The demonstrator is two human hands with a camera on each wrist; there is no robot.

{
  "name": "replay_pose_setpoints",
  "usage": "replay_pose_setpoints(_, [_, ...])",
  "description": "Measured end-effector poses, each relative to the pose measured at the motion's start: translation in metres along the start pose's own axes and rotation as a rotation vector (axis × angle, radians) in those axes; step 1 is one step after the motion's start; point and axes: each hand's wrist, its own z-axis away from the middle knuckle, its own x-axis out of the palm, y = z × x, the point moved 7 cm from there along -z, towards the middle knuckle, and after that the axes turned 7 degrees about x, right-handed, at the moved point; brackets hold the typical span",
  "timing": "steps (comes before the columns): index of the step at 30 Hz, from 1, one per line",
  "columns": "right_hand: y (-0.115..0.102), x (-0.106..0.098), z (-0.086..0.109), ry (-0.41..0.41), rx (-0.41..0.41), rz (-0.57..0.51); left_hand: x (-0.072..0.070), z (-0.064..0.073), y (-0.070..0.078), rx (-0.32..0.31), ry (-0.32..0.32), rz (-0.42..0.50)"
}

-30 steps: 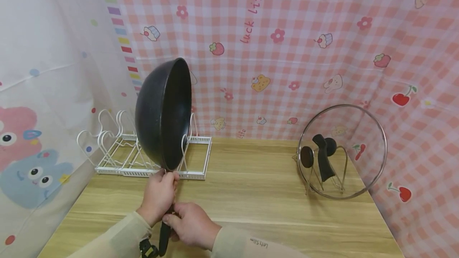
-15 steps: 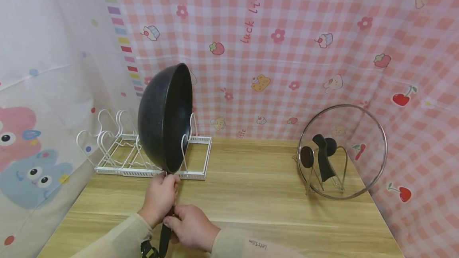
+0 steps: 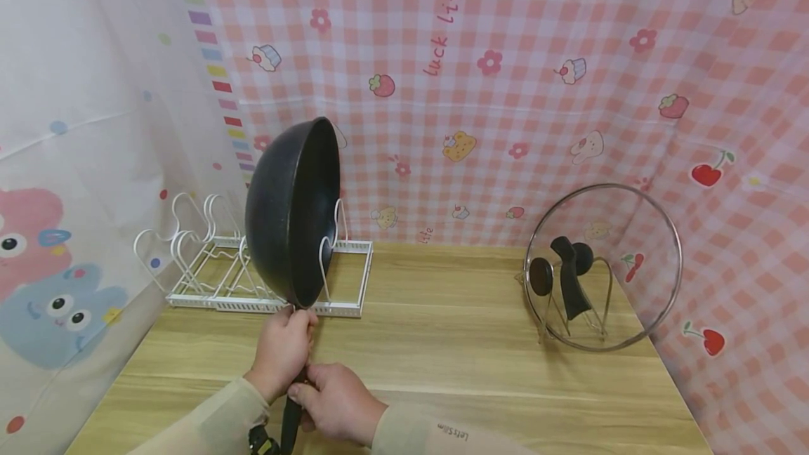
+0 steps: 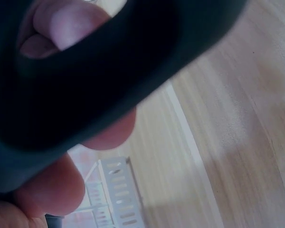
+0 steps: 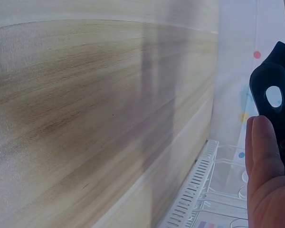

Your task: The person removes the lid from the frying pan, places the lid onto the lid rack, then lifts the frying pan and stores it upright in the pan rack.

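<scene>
A black wok (image 3: 278, 223) stands on its side between the wire dividers of a white rack (image 3: 346, 310), its open face turned to the right. My left hand (image 3: 282, 350) grips the handle close to the pan. Lower down, my right hand (image 3: 341, 402) holds the same black handle (image 3: 290, 427), thumb on top. In the left wrist view the handle (image 4: 109, 90) is large and blurred, with fingertips around it. The handle's end with its hanging hole (image 5: 275, 121) shows beside the right hand's fingers in the right wrist view. The wok's underside contact with the rack is partly hidden.
At the right, a glass lid (image 3: 675, 286) with a metal rim leans upright in a small wire stand (image 3: 610, 286). Black knobs and a curved black handle (image 3: 571, 290) show there. Several wire dividers (image 3: 180, 251) rise left of the wok. Patterned cloth surrounds the wooden table (image 3: 468, 350).
The wok has come down a little into the rack and shifted slightly right. Both hands keep their hold on the handle, almost in place. The lid and rack have not moved.
</scene>
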Motion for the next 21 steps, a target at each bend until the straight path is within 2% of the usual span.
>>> replay_pose_setpoints(8, [0.003, 0.002, -0.001, 0.004, -0.001, 0.015, 0.000, 0.001, -0.003, -0.008, -0.006, -0.025])
replay_pose_setpoints(21, [0.009, 0.004, -0.002, 0.003, 0.012, 0.018, 0.002, 0.002, -0.011, -0.033, -0.014, 0.009])
